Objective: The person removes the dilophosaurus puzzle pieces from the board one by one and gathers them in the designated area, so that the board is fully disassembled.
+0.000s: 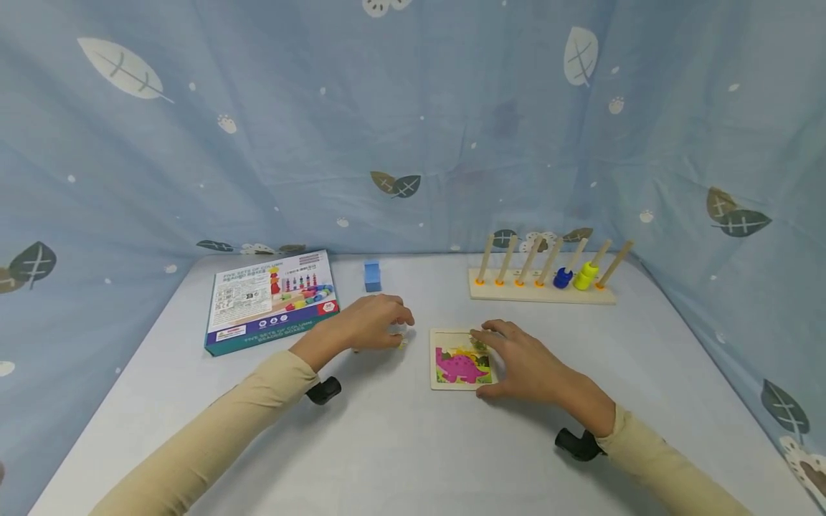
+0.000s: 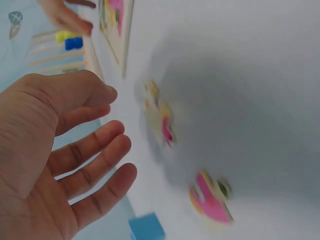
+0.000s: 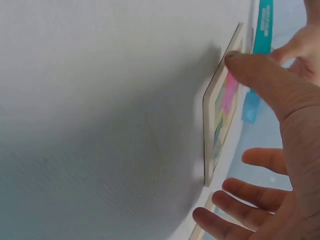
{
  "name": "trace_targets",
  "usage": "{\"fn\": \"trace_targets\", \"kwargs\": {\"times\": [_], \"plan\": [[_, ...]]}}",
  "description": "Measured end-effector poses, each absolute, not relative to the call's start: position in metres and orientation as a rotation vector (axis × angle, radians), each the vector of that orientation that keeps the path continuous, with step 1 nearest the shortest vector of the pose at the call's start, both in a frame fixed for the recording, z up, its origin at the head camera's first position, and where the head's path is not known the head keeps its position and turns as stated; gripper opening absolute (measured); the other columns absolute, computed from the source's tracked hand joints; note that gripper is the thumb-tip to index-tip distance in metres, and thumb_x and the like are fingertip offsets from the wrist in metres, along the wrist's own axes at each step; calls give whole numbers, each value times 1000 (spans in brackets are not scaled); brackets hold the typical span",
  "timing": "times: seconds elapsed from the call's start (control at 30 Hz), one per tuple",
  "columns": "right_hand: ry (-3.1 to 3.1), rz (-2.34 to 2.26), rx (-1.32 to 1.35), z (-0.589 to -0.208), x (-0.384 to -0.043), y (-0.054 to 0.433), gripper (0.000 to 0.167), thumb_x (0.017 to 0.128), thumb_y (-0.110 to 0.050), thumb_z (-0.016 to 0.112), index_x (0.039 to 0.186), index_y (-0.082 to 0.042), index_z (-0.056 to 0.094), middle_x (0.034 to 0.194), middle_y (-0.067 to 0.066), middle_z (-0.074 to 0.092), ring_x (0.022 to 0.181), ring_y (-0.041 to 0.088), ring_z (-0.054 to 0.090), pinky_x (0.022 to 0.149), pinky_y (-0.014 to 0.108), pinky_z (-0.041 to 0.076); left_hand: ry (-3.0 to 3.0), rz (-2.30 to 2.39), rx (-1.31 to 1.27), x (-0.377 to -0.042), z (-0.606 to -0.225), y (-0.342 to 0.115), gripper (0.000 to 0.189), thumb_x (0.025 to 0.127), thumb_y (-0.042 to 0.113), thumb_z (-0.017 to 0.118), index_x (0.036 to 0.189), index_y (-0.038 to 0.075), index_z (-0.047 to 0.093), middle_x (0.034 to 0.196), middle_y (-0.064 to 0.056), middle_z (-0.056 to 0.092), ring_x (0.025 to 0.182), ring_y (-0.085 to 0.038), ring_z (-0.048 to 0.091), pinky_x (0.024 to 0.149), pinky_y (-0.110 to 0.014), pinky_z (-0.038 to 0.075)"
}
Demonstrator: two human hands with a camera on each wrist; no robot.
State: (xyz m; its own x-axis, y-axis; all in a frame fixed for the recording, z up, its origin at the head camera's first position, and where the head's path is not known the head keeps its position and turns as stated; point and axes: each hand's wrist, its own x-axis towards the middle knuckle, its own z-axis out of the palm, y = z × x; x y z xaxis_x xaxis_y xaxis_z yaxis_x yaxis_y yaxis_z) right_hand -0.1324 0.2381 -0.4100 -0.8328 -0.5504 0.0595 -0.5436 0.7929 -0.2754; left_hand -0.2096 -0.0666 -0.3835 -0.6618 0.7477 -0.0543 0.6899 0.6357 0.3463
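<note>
A square wooden dinosaur puzzle point(image 1: 459, 367) lies flat at mid-table, showing a pink dinosaur and bare wood along its top. My right hand point(image 1: 525, 364) spreads around its right side, thumb point(image 3: 245, 65) at the near rim and fingers over the upper right corner. To the left, my left hand point(image 1: 373, 322) hovers with loosely bent fingers and nothing between them. Below it, in the left wrist view, lie a yellowish puzzle piece point(image 2: 154, 112) with a pink patch and a pink puzzle piece point(image 2: 212, 202). In the head view the left hand mostly hides them.
Behind the left hand lie a teal-edged toy box point(image 1: 271, 301) and a blue block point(image 1: 372, 276). A wooden peg board point(image 1: 542, 292) with upright pegs and blue and yellow beads stands at the back right. A patterned curtain point(image 1: 413, 129) hangs behind the table.
</note>
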Motion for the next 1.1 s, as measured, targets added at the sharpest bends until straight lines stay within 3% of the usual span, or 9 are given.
{"fn": "trace_targets", "kwargs": {"times": [0.13, 0.5, 1.1], "plan": [[2935, -442, -905, -412, -139, 238, 99, 66, -57, 87, 146, -11, 52, 142, 15, 49, 125, 33, 50, 94, 52, 49, 2637, 438, 1226, -208, -383, -52, 29, 87, 17, 74, 116, 11, 73, 104, -3, 66, 94, -16, 63, 80, -34, 52], [2914, -385, -883, -413, -148, 244, 100, 62, -64, 86, 137, -4, 59, 129, 8, 52, 114, 21, 50, 94, 42, 49, 2598, 375, 1355, -205, -383, -17, 27, 90, 20, 73, 116, 13, 73, 104, -1, 66, 93, -12, 61, 79, -31, 51], [2857, -473, -853, -409, -148, 263, 98, 60, -58, 90, 136, -3, 59, 127, 8, 49, 114, 23, 47, 96, 44, 47, 2595, 287, 1390, -212, -389, 37, 27, 90, 23, 75, 116, 16, 74, 103, 2, 65, 89, -9, 59, 76, -26, 50]]}}
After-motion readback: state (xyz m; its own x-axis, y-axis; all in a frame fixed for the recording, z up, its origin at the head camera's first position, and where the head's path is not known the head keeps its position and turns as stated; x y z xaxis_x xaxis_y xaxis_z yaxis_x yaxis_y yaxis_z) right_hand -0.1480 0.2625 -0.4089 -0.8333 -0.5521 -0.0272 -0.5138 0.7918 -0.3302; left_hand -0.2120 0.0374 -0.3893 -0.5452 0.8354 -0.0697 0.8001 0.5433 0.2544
